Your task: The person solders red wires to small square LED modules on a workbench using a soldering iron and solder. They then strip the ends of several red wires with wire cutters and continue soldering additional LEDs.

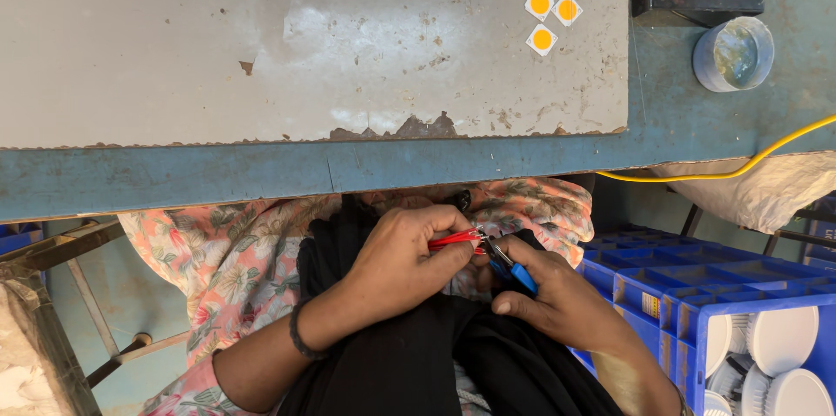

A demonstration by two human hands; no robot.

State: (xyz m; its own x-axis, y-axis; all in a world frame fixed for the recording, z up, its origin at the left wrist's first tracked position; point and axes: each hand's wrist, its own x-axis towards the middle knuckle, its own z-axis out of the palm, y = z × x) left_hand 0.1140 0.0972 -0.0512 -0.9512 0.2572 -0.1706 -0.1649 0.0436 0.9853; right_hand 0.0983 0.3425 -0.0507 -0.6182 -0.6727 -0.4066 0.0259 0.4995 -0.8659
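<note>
where the left hand pinches the red wires between thumb and fingers, its grip is fully closed on them, above the lap and below the bench edge. the right hand is wrapped around the blue-handled cutters, whose tip meets the wire ends; how far the blades stand apart cannot be told. risk: the blades sit just beside the left fingertips, so a slip could nick them; a loose pinch could drop the wires into the black cloth. room is tight: bench edge just ahead, blue crate of white housings close on the right. square led chips and a yellow cable lie well apart on the bench.
</note>
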